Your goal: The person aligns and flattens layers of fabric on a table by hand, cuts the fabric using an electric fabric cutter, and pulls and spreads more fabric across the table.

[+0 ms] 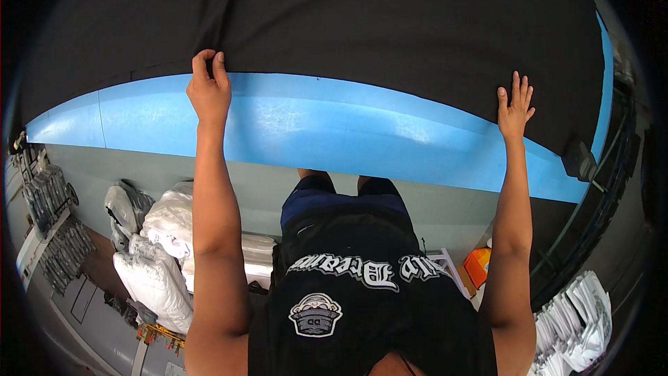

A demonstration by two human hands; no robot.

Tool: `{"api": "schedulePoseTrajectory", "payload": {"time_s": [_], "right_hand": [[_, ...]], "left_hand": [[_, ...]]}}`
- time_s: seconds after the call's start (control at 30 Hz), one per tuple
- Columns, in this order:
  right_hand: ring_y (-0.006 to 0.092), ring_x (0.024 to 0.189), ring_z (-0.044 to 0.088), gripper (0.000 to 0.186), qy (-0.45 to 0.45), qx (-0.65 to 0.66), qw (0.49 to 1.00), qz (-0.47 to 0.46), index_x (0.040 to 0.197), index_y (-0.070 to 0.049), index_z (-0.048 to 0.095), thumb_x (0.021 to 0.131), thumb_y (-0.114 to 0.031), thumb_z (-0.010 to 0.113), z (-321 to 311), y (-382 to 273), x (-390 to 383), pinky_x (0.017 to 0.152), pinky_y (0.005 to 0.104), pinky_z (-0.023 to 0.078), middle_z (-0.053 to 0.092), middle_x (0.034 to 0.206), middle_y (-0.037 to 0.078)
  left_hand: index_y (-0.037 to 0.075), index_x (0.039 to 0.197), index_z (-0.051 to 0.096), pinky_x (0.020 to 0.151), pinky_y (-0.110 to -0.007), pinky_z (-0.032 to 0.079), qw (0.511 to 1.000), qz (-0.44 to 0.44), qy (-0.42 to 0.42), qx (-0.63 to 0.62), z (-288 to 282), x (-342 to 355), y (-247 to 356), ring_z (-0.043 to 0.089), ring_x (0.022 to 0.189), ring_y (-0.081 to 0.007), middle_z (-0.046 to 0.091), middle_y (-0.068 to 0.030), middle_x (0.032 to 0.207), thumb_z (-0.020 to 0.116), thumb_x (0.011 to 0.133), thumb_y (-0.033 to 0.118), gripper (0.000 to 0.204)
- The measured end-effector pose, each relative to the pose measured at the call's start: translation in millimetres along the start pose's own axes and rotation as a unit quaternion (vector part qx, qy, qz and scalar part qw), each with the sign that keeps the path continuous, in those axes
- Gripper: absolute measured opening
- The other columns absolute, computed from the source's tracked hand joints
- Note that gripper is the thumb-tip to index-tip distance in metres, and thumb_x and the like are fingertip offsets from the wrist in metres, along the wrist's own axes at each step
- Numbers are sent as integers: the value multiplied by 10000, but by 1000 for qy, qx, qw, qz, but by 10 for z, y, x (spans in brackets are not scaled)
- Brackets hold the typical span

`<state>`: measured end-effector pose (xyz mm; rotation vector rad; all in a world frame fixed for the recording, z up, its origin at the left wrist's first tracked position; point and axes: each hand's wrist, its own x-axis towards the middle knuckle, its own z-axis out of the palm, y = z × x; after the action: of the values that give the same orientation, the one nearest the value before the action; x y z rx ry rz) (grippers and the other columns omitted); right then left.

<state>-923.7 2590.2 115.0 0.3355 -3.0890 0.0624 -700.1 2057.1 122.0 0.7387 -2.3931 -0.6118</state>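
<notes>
A wide sheet of black fabric (390, 35) lies over a light blue tabletop (313, 122), with its near edge a little way in from the table's front. My left hand (211, 90) is closed at that edge, thumb and fingers pinching the cloth. Folds run away from the pinch toward the far side. Farther right, my right hand (515, 108) rests on the fabric near its edge, fingers spread and palm down. It holds nothing.
At the table's right front corner sits a dark object (579, 161) I cannot identify. Below the table are white plastic-wrapped bundles (156, 282) on the left, an orange box (477, 266) and a stack of white folded items (574, 324) on the right. Wrapped items hang (52, 198) at far left.
</notes>
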Motion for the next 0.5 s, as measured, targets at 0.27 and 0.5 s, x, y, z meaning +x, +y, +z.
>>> {"api": "schedulePoseTrajectory", "payload": {"time_s": [0.27,0.5], "right_hand": [[318,1416,143,641,-20,34,998,41,1439,-254,321,900,-585,424,-131,-189,-29,1061,638,95,218,1523,97],[357,1405,159,614,67,116,990,-46,1422,-248,350,893,-528,487,-302,-1497,-196,1056,638,104,249,1504,124]], "left_hand": [[66,928,572,525,-326,477,998,35,-31,43,35,47,-54,623,586,-262,650,-98,726,596,905,181,120],[67,904,580,534,-361,478,996,56,-56,31,75,2,-103,623,612,-290,651,-112,738,596,900,175,109]]}}
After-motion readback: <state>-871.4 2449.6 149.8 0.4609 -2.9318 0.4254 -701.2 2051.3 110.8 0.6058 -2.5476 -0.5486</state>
